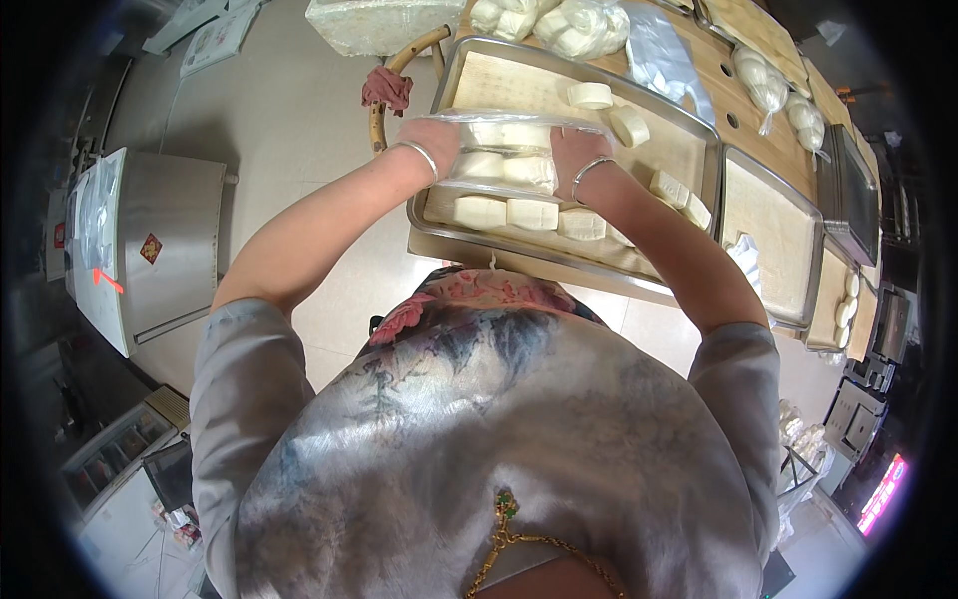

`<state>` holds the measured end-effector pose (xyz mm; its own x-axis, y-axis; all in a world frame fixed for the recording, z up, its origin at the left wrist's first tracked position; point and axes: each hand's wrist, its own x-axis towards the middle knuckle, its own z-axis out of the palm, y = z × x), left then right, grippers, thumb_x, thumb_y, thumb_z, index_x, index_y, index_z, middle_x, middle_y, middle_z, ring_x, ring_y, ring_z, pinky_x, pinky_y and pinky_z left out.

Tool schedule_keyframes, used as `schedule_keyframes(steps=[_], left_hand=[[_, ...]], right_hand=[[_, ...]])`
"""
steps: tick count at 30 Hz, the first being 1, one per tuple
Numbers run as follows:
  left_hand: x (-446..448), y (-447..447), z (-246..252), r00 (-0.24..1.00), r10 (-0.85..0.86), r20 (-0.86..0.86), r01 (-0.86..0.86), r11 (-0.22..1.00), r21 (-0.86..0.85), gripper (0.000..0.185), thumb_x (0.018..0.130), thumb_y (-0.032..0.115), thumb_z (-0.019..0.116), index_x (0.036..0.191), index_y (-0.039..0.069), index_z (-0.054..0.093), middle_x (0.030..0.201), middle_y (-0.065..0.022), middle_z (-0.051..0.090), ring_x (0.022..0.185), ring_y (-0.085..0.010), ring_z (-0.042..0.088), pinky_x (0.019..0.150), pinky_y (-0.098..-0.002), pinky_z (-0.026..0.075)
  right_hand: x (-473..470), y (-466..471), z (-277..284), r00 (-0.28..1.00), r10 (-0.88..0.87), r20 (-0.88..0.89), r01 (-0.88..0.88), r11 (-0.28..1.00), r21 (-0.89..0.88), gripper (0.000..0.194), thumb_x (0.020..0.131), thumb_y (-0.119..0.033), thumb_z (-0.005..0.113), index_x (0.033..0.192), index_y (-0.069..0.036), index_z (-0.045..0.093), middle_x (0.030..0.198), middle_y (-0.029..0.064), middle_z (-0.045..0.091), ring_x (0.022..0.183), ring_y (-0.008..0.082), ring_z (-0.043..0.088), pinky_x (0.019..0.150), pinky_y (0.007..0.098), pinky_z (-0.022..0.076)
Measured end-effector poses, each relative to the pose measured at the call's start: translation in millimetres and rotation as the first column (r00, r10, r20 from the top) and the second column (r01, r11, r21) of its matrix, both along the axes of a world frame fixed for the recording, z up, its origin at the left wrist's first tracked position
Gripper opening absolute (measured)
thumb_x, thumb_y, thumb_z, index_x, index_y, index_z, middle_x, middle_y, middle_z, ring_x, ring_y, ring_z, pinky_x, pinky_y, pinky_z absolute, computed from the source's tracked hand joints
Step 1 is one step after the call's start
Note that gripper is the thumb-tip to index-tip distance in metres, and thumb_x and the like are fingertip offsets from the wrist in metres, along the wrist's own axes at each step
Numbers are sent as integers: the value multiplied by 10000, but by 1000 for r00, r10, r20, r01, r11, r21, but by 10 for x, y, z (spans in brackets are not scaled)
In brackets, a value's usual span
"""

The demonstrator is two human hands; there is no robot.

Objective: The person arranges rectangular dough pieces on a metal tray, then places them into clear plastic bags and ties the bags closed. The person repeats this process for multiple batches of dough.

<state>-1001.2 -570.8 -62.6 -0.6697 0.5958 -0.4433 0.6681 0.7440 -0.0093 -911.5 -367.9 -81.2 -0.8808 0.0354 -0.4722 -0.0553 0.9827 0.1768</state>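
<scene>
A clear plastic bag (516, 187) spans the space between my two hands, over a metal tray (456, 217). Inside or beneath its film show white steamed buns (479, 165), in short rows. My left hand (436, 141) holds the bag's left side, and my right hand (575, 148) holds its right side; the plastic and the buns hide most of the fingers. Nearer my body, more loose buns (533, 214) stand in a row on the tray's pale liner. Beyond my right hand lie two separate buns (590, 96), and further ones (668, 189) sit beside my right forearm.
Bagged buns (582, 28) and a bundle of plastic bags (664, 60) lie on the wooden table behind the tray. A second tray (771, 224) adjoins on the right. At left are a bamboo chair (376, 123) with a cloth tied on, a foam box (383, 26) and a steel cabinet (172, 232).
</scene>
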Motion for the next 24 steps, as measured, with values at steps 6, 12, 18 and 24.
schedule_keyframes(steps=[6,12,18,24], left_hand=[[41,2,-86,1000,-2,4,2,1000,-7,535,664,229,825,1086,5,584,981,-189,685,938,-323,673,817,-403,546],[45,13,-433,1000,-21,20,22,999,-37,548,752,167,716,1228,-8,510,972,-186,694,908,-311,684,788,-396,536],[19,-57,-764,1000,-20,20,20,1000,4,734,656,313,820,1206,-9,455,947,-179,676,868,-317,678,762,-412,540],[-21,-141,-910,999,-2,51,-6,990,140,966,612,325,855,1344,-30,334,1170,-213,589,1009,-324,635,839,-408,524]], right_hand=[[-93,45,-50,996,-20,90,22,1000,-21,874,611,-352,844,1301,-23,420,1256,165,540,1128,294,583,921,392,500],[-45,42,-295,996,-74,-54,69,994,-87,1083,585,-380,870,1422,-3,294,1294,156,528,1178,280,553,932,382,496],[-20,186,-606,977,-60,-203,-15,937,-349,1196,611,-355,868,1486,-1,132,1359,204,483,1194,326,537,958,401,478],[0,312,-847,985,-142,-96,57,796,-602,1250,660,-311,825,1496,2,-49,1185,281,589,1067,383,602,919,419,479]])
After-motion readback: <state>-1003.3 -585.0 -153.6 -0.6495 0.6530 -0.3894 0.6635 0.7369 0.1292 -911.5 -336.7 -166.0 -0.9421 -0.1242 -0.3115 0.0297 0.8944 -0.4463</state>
